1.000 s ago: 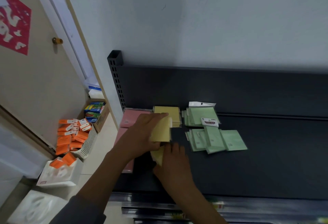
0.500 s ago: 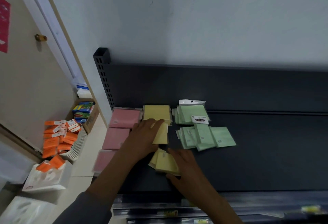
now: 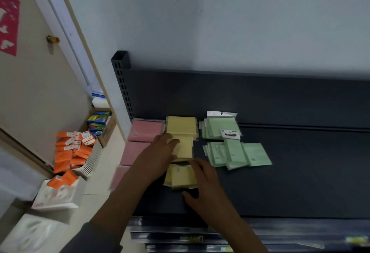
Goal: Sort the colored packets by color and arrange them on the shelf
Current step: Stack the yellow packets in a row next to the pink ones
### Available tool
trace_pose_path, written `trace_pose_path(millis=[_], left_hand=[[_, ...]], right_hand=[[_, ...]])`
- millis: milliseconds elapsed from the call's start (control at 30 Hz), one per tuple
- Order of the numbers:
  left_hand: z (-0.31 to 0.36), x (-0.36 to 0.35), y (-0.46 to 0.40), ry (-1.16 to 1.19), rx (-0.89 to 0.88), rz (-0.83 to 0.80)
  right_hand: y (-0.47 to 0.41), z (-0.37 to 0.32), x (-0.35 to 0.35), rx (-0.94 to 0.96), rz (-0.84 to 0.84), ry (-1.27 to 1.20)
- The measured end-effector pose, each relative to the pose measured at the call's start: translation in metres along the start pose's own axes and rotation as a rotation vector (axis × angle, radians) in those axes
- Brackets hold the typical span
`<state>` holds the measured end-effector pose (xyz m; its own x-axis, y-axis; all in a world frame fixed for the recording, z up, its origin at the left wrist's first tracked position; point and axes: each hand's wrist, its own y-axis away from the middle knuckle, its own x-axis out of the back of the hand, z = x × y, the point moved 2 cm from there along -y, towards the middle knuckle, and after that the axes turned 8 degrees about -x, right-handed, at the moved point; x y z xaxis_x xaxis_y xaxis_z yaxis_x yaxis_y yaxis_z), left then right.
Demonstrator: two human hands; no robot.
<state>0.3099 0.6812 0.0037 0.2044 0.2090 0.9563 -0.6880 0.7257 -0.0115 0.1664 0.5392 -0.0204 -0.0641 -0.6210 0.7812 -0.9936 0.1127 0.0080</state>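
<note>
Pink packets (image 3: 145,133) run down the left edge of the dark shelf (image 3: 300,182). Left hand (image 3: 158,154) lies flat-fingered on the middle yellow packets (image 3: 185,149); right hand (image 3: 202,184) curls round the front yellow pile (image 3: 183,176). I'd square both piles against the back stack before letting go. Green packets (image 3: 234,152) sit loose, just right. Loads of bare shelf further right.
</note>
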Motion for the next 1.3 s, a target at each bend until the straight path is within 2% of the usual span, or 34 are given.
trace_pose_path(millis=[133, 200, 267, 400, 733, 900, 1000, 1100, 1200, 1300], left_hand=[[-0.002, 0.015, 0.027, 0.149, 0.154, 0.233], [0.009, 0.013, 0.043, 0.220, 0.204, 0.297], [0.022, 0.002, 0.054, 0.253, 0.190, 0.266], [0.027, -0.019, 0.055, 0.271, 0.208, 0.200], [0.024, -0.024, 0.043, 0.119, 0.104, 0.162], [0.026, -0.020, 0.047, 0.131, 0.095, 0.212], [0.021, 0.006, 0.060, 0.130, 0.093, 0.352], [-0.015, 0.034, 0.089, 0.155, 0.297, 0.458], [-0.064, 0.034, 0.125, 0.355, 0.393, 0.302], [-0.088, 0.017, 0.150, 0.470, 0.397, 0.027]], right_hand=[[0.004, -0.003, -0.018, -0.072, 0.089, -0.035], [0.003, -0.007, -0.026, -0.108, 0.150, -0.037], [0.002, -0.012, -0.031, -0.173, 0.172, -0.036], [0.003, -0.019, -0.036, -0.284, 0.107, -0.104], [-0.004, -0.023, -0.034, -0.253, 0.062, 0.036], [-0.004, -0.024, -0.033, -0.260, 0.120, 0.160], [-0.004, -0.026, -0.031, -0.236, 0.175, 0.154], [-0.001, -0.025, -0.030, -0.264, 0.160, 0.147], [0.006, -0.037, -0.031, -0.119, 0.340, 0.156], [0.012, -0.059, -0.048, 0.060, 0.355, 0.135]])
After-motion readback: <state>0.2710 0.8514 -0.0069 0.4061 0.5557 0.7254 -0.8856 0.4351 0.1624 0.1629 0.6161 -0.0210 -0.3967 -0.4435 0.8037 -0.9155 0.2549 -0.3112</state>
